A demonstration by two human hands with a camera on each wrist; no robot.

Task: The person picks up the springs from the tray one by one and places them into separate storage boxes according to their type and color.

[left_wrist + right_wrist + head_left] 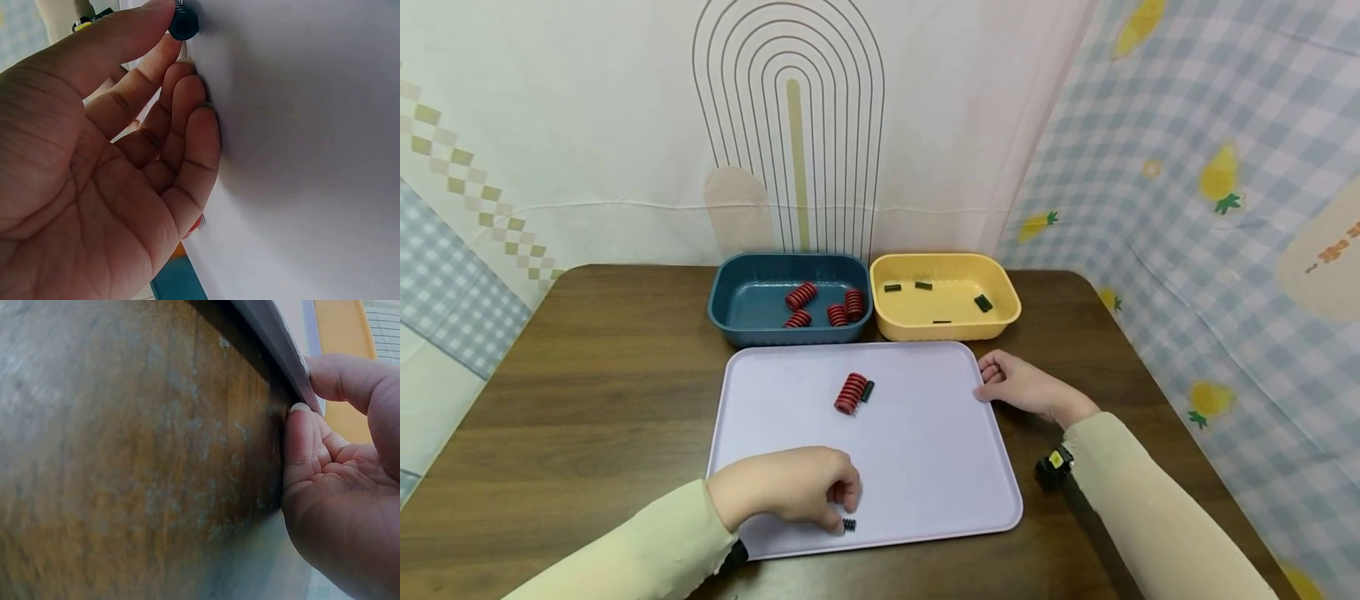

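Observation:
My left hand is low over the front of the pale lilac tray. Its thumb and index fingertips pinch at a small black spring, whose round end shows between them in the left wrist view; the other fingers curl down close to the tray. On the tray's right edge, my right hand grips the rim, thumb on top and fingers at its outer side. Farther back on the tray, a large red spring lies beside another small black spring.
Behind the tray stand a dark blue bin with several red springs and a yellow bin with several small black springs. Both bins sit side by side on the brown wooden table. Patterned cloth hangs behind and along the right.

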